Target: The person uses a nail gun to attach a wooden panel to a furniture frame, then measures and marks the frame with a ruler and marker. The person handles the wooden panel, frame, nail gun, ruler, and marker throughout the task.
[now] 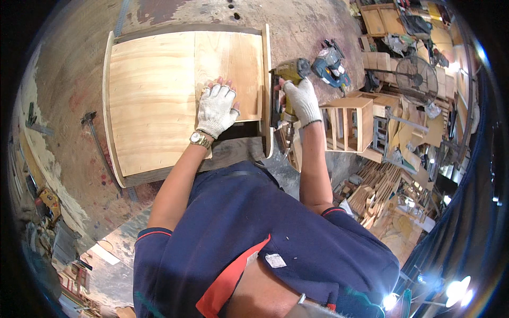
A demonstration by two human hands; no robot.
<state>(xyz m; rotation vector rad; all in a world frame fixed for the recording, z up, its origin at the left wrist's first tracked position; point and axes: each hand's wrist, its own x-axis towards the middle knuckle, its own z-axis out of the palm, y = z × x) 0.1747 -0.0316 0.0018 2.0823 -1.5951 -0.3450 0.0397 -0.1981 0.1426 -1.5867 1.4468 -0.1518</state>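
A wooden cabinet carcass (151, 100) of pale panels, with raised side boards, lies on the worktable. My left hand (216, 110), in a white fingerless glove, rests flat on its top panel with fingers spread, right of the seam between two panels. A dark gap (241, 130) shows below that hand, near the front. At the right, my gloved right hand (303, 100) is wrapped round a yellow and black nail gun (292, 69). The nail gun is up against the cabinet's right side board (266, 79); whether its nose touches the wood cannot be made out.
A hammer (95, 135) lies on the worktable (69, 106) left of the cabinet. A blue jigsaw (331, 66) lies at the far right of the tabletop. Beyond its right edge stand a wooden frame (347, 124), a fan (416, 78) and stacked wood strips (375, 185).
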